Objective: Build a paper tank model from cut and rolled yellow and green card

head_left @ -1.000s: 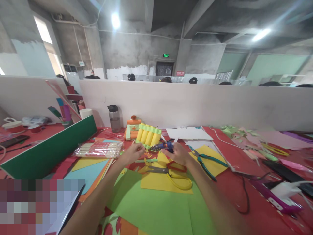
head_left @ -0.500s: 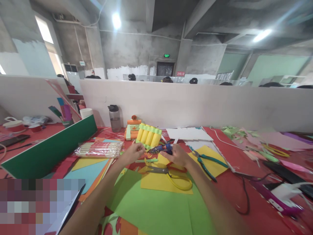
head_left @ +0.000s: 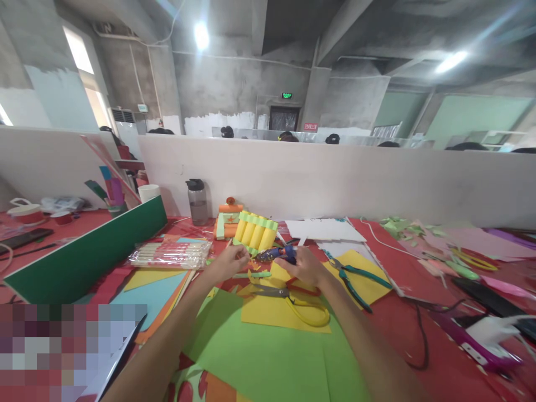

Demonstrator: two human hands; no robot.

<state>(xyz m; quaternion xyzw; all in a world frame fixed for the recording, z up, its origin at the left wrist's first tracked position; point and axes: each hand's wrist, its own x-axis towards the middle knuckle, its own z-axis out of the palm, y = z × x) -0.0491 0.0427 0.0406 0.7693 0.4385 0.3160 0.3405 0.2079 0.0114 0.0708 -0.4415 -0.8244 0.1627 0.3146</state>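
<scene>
My right hand (head_left: 307, 267) is wrapped round a blue glue gun (head_left: 285, 254), whose dark nozzle points left. Facing the nozzle, my left hand (head_left: 231, 262) is closed in a pinch; what lies between its fingertips is too small to make out. Just behind both hands leans a row of yellow paper rolls (head_left: 256, 231) bound with light green strips. An orange and green paper model (head_left: 229, 219) stands beside it. Below the hands, scissors with yellow handles (head_left: 307, 312) rest on yellow paper (head_left: 268, 312), over large green sheets (head_left: 259, 357).
Teal-handled pliers (head_left: 355, 279) lie on yellow paper at the right. A purple power strip (head_left: 481, 346) is farther right. To the left are wrapped sticks (head_left: 170, 255) and an upright green board (head_left: 92, 248). A water bottle (head_left: 196, 202) stands by the white partition (head_left: 314, 178).
Both hands and the glue gun keep almost the same position. The whole view has shifted very slightly.
</scene>
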